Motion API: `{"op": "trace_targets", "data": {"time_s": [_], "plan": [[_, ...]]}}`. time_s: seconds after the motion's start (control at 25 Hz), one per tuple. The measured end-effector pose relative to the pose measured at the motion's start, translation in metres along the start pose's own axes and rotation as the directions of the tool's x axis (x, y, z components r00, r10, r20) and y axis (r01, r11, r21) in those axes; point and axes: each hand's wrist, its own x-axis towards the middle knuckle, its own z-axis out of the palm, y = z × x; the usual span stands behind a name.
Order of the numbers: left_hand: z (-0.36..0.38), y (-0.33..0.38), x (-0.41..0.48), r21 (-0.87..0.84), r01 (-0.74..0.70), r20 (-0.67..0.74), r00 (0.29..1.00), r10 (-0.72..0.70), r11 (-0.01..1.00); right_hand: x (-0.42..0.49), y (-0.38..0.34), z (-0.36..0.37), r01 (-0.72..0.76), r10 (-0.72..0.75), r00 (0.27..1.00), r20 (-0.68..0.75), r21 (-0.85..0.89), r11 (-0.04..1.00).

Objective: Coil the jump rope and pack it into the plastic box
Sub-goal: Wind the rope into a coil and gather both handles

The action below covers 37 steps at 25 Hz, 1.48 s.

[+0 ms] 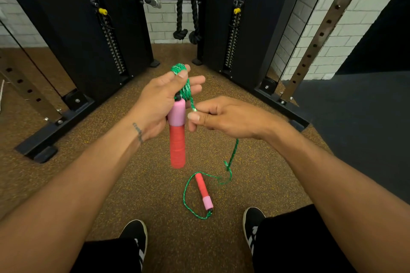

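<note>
My left hand (155, 102) grips one pink-and-red jump rope handle (177, 137), which hangs upright with its red end down. Green rope coils (184, 86) are wound around that hand's fingers above the handle. My right hand (219, 117) pinches the green rope just right of the handle. From there the loose rope (233, 157) drops to the floor, with a knot partway down. The second red-and-pink handle (203, 191) lies on the brown floor between my feet, and a rope loop curves around it. No plastic box is in view.
A black cable machine with weight stacks (111, 46) stands ahead, its base bars (55, 126) spreading left and right. A black rope attachment (187, 13) hangs at centre back. A drilled steel upright (321, 35) leans at right. My black shoes (135, 237) are below.
</note>
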Motion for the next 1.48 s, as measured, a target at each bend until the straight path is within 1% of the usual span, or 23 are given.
{"op": "trace_targets", "data": {"time_s": [0.08, 0.16, 0.24, 0.36, 0.48, 0.56, 0.64, 0.72, 0.84, 0.92, 1.0, 1.08, 1.2, 1.32, 1.4, 1.48], "plan": [[0.000, 0.003, 0.001, -0.074, 0.033, 0.004, 0.999, -0.032, 0.997, -0.001, 0.003, 0.001, -0.038, 0.045, 0.998, 0.049, -0.136, 0.990], [0.000, 0.008, 0.000, -0.165, 0.062, 0.040, 0.998, -0.056, 0.984, 0.001, 0.007, 0.010, -0.088, 0.110, 0.990, 0.087, -0.228, 0.970], [-0.002, 0.011, -0.001, -0.165, 0.072, 0.093, 0.994, -0.057, 0.984, 0.005, 0.007, 0.017, -0.090, 0.115, 0.990, 0.078, -0.271, 0.958], [-0.005, 0.011, -0.004, -0.056, 0.070, 0.160, 0.985, -0.061, 0.996, 0.005, 0.001, 0.015, -0.051, 0.082, 0.992, 0.091, -0.298, 0.953], [-0.009, 0.006, -0.005, 0.100, 0.081, 0.200, 0.975, -0.100, 0.992, -0.002, 0.000, 0.005, -0.023, 0.060, 0.995, 0.085, -0.379, 0.925], [-0.010, 0.001, -0.005, 0.189, 0.091, 0.221, 0.966, -0.133, 0.978, -0.005, -0.002, 0.000, 0.024, 0.001, 0.998, 0.062, -0.407, 0.913], [-0.009, -0.003, -0.004, 0.255, 0.099, 0.266, 0.949, -0.168, 0.962, -0.006, -0.004, -0.003, 0.063, -0.061, 0.998, 0.018, -0.373, 0.926], [-0.010, -0.007, -0.003, 0.309, 0.097, 0.286, 0.939, -0.190, 0.946, -0.006, -0.005, -0.006, 0.082, -0.107, 0.992, -0.065, -0.311, 0.947], [-0.011, -0.011, -0.003, 0.394, 0.076, 0.287, 0.936, -0.201, 0.916, -0.009, -0.002, -0.017, 0.092, -0.123, 0.977, -0.176, -0.175, 0.980], [-0.008, -0.012, -0.005, 0.371, 0.094, 0.288, 0.934, -0.211, 0.924, -0.012, 0.000, -0.024, 0.124, -0.132, 0.974, -0.183, -0.052, 0.991], [-0.003, -0.009, -0.007, 0.305, 0.108, 0.293, 0.935, -0.201, 0.946, -0.015, 0.005, -0.030, 0.158, -0.144, 0.972, -0.188, 0.058, 0.986], [-0.001, -0.004, -0.007, 0.264, 0.094, 0.332, 0.925, -0.182, 0.960, -0.017, 0.008, -0.033, 0.178, -0.145, 0.965, -0.221, 0.138, 0.974], [0.000, 0.000, -0.010, 0.249, 0.080, 0.415, 0.892, -0.181, 0.965, -0.017, 0.010, -0.034, 0.154, -0.102, 0.954, -0.281, 0.169, 0.973], [0.000, -0.002, -0.011, 0.234, 0.075, 0.503, 0.844, -0.187, 0.969, -0.015, 0.014, -0.034, 0.132, -0.060, 0.942, -0.331, 0.200, 0.971], [0.000, -0.002, -0.010, 0.267, 0.060, 0.532, 0.823, -0.199, 0.962, -0.013, 0.017, -0.035, 0.133, -0.039, 0.936, -0.350, 0.248, 0.960], [0.001, -0.002, -0.009, 0.293, 0.057, 0.530, 0.821, -0.212, 0.954, -0.013, 0.019, -0.035, 0.131, -0.022, 0.928, -0.371, 0.271, 0.954]]}}
